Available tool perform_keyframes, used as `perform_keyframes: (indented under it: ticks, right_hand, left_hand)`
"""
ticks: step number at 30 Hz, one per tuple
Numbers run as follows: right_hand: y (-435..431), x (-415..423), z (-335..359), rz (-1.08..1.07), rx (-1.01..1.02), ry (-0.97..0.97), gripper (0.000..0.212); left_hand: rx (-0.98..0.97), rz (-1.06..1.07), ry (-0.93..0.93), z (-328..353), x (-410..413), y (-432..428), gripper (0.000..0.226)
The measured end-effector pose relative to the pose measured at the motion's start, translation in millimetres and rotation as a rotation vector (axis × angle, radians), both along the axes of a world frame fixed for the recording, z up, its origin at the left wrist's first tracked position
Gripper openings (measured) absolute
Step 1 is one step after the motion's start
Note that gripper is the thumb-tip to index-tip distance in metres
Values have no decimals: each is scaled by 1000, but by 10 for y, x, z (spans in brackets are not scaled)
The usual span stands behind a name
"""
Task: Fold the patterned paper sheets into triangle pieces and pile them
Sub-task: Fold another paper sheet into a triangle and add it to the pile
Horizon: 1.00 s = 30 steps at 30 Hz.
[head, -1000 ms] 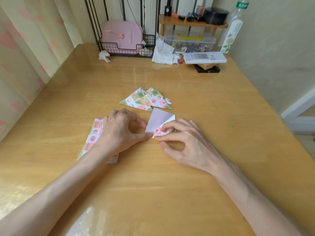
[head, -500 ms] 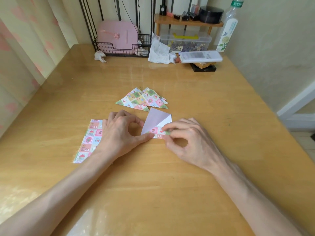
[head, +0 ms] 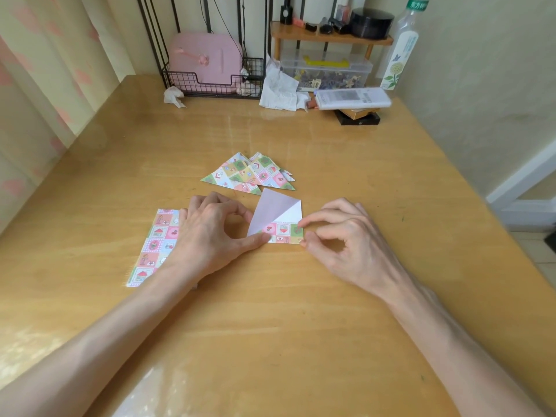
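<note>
Spreading across the whole view, the table (head: 301, 326) gives you a hard, flat bed for creasing, which is probably why everything lies on it. At nine o'clock from the work, the flat sheets (head: 156, 242) lie partly under your left wrist, close for the next pick. Just beyond the work, at eleven to twelve o'clock, the pile of triangles (head: 249, 174) sits apart, so finished pieces stay out of the fold. Between your hands lies the half-folded sheet (head: 275, 215), its white flap turned over and a patterned strip showing along the near edge. Your left hand (head: 210, 233) has its fingers loosely curled and grasps nothing; the thumb presses flat on the seven o'clock corner to pin it. Your right hand (head: 352, 245) pinches the four o'clock corner between forefinger and thumb, seemingly to lift that strip.
</note>
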State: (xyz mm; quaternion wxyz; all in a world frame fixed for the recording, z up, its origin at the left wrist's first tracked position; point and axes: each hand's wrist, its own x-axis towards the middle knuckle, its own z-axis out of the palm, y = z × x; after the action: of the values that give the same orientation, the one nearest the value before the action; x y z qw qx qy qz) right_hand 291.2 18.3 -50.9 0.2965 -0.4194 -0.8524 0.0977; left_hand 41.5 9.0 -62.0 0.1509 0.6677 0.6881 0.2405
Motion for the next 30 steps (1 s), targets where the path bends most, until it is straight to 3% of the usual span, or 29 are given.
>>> perform_keyframes:
  ticks: [7,12,15,18,22,26,30]
  right_hand:
    - [47,15,-34,-5,10,-25,33]
    - [120,-105,-46,-46,-112,237,8]
    - [117,-257,-112,-94,-164,84,45]
    - [121,-308,-179,-146,-150,-37,65]
    - [145,-302,-171,-162,-223,-57,73]
    - [146,-339,-167,-229,-254,38,74]
    - [132,-398,-185,-271,-205,-42,82]
  left_hand:
    - [18,0,-12,3,17,-7,41]
    - [23,4,-6,-5,32,-21,38]
    - [31,9,-10,-12,28,-26,41]
    - [19,2,-7,-5,12,-11,41]
    - [-22,10,-31,36,-81,0,26]
    - [10,21,22,67,-85,1,27]
    - [-14,14,36,87,-70,6,28]
